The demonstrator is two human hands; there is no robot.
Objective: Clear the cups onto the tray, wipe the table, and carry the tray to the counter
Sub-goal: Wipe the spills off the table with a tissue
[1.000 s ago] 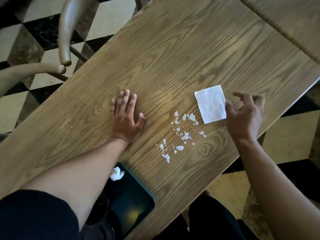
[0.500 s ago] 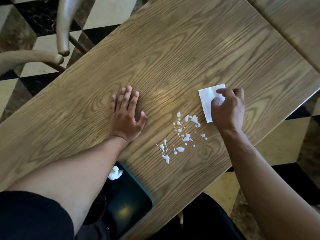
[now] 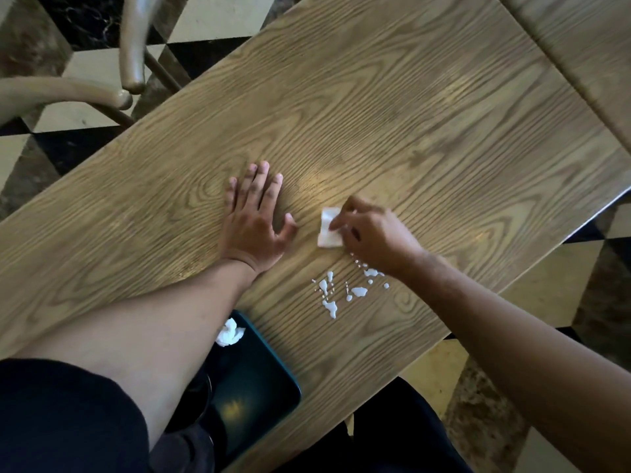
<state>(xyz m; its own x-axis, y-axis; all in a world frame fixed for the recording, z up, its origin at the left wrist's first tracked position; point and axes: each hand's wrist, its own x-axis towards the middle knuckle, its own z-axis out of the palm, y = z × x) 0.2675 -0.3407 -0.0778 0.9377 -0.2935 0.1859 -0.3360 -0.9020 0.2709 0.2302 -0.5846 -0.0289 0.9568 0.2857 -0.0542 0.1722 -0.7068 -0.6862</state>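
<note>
No cups stand on the wooden table (image 3: 392,107), so the clearing looks done; whether they sit on the tray (image 3: 269,377) at the near edge I cannot tell, since an arm covers most of it and only a crumpled tissue (image 3: 230,332) shows there. The wiping is under way. The right hand (image 3: 372,233) presses a folded white napkin (image 3: 327,230) flat under its fingertips, just beyond the white spill (image 3: 345,291), much of which is not yet wiped. The left hand (image 3: 256,220) lies open, palm down, bracing. Carrying the tray is left to do.
</note>
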